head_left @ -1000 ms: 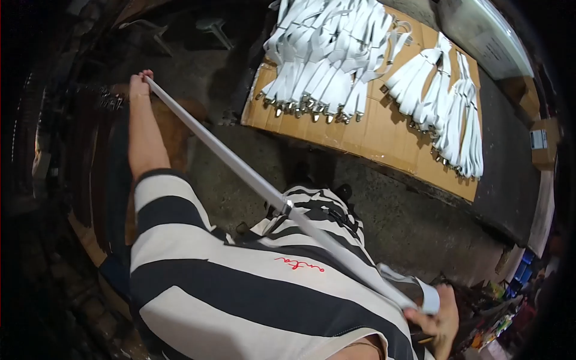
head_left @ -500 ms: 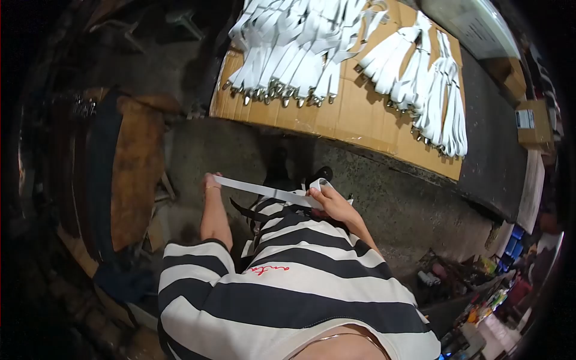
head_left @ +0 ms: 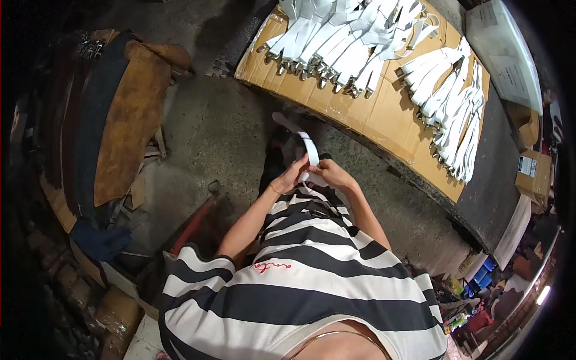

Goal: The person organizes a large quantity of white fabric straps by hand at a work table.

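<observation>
My left hand (head_left: pixel 291 175) and my right hand (head_left: pixel 332 173) are close together in front of my body, both closed on a white strap (head_left: pixel 310 149). One length of the strap rises above my fingers and curves away to the upper left, its far end blurred. Another part is bunched between my hands, lower down. The fingers partly hide the strap where they grip it. Beyond my hands, a large pile of white suspenders (head_left: pixel 345 42) with metal clips lies on a cardboard-covered table (head_left: pixel 360 114). Smaller bundles of white suspenders (head_left: pixel 459 120) lie to the right.
Brown hides (head_left: pixel 135 120) hang over a stand at the left, near a dark blue cloth (head_left: pixel 102 240). A clear plastic bin (head_left: pixel 504 54) and a cardboard box (head_left: pixel 533 174) stand on the right. Blue bins (head_left: pixel 483 273) and clutter fill the lower right.
My left hand has moved right to meet my right hand. The strap, stretched between them before, now bunches there with one end swinging up. The view has turned and shifted.
</observation>
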Available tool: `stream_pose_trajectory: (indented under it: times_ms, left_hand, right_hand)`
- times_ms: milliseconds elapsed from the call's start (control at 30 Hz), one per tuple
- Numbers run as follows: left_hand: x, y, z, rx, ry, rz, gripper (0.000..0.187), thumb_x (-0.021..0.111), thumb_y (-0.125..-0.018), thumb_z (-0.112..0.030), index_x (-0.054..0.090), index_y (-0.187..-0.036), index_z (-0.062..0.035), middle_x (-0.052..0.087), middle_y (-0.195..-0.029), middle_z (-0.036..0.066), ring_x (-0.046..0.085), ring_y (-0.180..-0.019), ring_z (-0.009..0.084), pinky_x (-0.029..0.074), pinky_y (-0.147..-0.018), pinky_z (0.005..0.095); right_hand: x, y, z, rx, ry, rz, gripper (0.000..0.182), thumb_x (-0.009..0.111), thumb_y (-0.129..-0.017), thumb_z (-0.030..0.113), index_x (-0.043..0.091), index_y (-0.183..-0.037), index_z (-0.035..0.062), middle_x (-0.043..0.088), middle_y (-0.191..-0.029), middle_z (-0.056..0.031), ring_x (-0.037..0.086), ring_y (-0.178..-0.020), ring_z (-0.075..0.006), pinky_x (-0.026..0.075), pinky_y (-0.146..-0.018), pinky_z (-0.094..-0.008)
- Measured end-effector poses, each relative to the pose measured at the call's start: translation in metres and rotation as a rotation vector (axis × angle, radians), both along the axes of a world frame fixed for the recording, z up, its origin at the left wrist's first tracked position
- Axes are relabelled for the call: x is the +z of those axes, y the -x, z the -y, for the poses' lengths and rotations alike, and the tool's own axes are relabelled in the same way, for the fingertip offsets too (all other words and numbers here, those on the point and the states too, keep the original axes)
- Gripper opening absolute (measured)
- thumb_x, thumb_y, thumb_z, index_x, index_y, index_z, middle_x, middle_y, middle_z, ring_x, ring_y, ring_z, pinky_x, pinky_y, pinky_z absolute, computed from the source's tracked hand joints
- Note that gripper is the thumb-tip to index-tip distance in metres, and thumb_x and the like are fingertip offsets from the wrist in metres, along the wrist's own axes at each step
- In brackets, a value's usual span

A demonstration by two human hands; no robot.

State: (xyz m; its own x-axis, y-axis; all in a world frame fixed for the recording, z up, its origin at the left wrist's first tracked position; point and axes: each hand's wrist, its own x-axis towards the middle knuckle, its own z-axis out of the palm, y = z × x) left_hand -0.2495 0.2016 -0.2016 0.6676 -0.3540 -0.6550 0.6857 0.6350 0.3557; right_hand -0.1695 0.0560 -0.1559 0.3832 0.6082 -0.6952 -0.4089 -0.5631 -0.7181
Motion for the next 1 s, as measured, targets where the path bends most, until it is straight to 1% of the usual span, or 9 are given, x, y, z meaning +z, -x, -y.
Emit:
stream_pose_trajectory:
  times_ms: [100,200,333,433,533,600,700,767,1000]
  left_hand:
    - [0.001,-0.008,-0.011,0.085,0.075,0.108,0.042,0.041,-0.096,-0.042,0.055,-0.104,-0.0038,0.061,-0.085,0.007,0.061,-0.082,0.0176,0.050,-0.065,0.0311]
    - [0.003,-0.015,-0.021,0.142,0.077,0.090,0.034,0.041,-0.096,-0.034,0.056,-0.099,-0.0039,0.062,-0.087,0.009,0.061,-0.084,0.0207,0.051,-0.065,0.0346]
    - [-0.052,-0.030,-0.040,0.695,0.345,-0.237,0.017,0.047,-0.092,-0.019,0.054,-0.088,-0.0034,0.060,-0.082,0.010,0.059,-0.075,0.0241,0.049,-0.075,0.0393]
    - [-0.067,-0.036,-0.059,0.672,0.279,-0.232,0.016,0.046,-0.093,-0.014,0.053,-0.094,0.0003,0.058,-0.084,0.010,0.058,-0.077,0.0209,0.050,-0.076,0.0365]
    - [-0.077,-0.041,-0.079,0.778,0.506,-0.311,0.016,0.044,-0.095,-0.013,0.053,-0.092,0.0002,0.058,-0.083,0.011,0.057,-0.075,0.0208,0.050,-0.076,0.0374]
    - [-0.074,-0.047,-0.089,0.784,0.335,-0.240,0.017,0.043,-0.095,-0.013,0.052,-0.092,0.0001,0.057,-0.081,0.010,0.057,-0.073,0.0206,0.050,-0.076,0.0382]
    - [-0.089,-0.061,-0.110,0.823,0.329,-0.252,0.018,0.045,-0.095,-0.016,0.052,-0.089,-0.0011,0.057,-0.079,0.009,0.057,-0.071,0.0213,0.050,-0.074,0.0389]
    - [-0.105,-0.067,-0.132,0.933,0.462,-0.185,0.015,0.047,-0.092,-0.015,0.053,-0.085,-0.0034,0.057,-0.078,0.007,0.057,-0.070,0.0222,0.050,-0.070,0.0399]
    - [-0.118,-0.078,-0.232,1.061,0.252,-0.097,0.019,0.040,-0.093,-0.016,0.043,-0.076,-0.0070,0.043,-0.066,0.005,0.042,-0.057,0.0170,0.040,-0.057,0.0325]
  right_hand:
    - [-0.005,-0.004,-0.016,-0.181,-0.072,-0.154,0.033,0.050,-0.093,0.032,0.061,-0.089,0.0010,0.061,-0.068,-0.0061,0.059,-0.050,-0.0131,0.043,-0.041,-0.0243]
    - [-0.009,-0.005,-0.035,-0.084,0.045,-0.080,0.037,0.049,-0.093,0.034,0.062,-0.087,0.0009,0.060,-0.063,-0.0053,0.057,-0.047,-0.0130,0.042,-0.041,-0.0237]
    - [-0.013,0.006,-0.056,0.072,0.127,0.215,0.043,0.047,-0.093,0.036,0.063,-0.080,-0.0020,0.060,-0.058,-0.0088,0.056,-0.043,-0.0142,0.044,-0.042,-0.0269]
    - [0.001,0.008,-0.066,0.101,0.202,0.277,0.044,0.047,-0.091,0.035,0.063,-0.080,-0.0037,0.059,-0.055,-0.0114,0.059,-0.045,-0.0185,0.047,-0.046,-0.0306]
    - [0.027,0.002,-0.075,0.126,0.248,0.241,0.044,0.047,-0.091,0.036,0.064,-0.081,-0.0038,0.060,-0.056,-0.0136,0.062,-0.048,-0.0221,0.049,-0.052,-0.0348]
    - [0.025,0.003,-0.075,0.171,0.261,0.399,0.046,0.047,-0.091,0.038,0.067,-0.084,-0.0036,0.062,-0.062,-0.0204,0.064,-0.060,-0.0344,0.051,-0.064,-0.0417]
    - [0.039,0.003,-0.082,0.217,0.288,0.469,0.053,0.046,-0.091,0.045,0.068,-0.081,-0.0017,0.062,-0.066,-0.0247,0.063,-0.072,-0.0400,0.050,-0.067,-0.0446]
    - [0.047,0.002,-0.084,0.220,0.283,0.462,0.053,0.047,-0.090,0.046,0.068,-0.081,-0.0017,0.061,-0.067,-0.0258,0.063,-0.072,-0.0407,0.050,-0.067,-0.0451]
    - [0.084,-0.001,-0.084,0.266,0.213,0.455,0.049,0.049,-0.091,0.042,0.068,-0.081,-0.0017,0.058,-0.063,-0.0265,0.061,-0.067,-0.0420,0.048,-0.060,-0.0453]
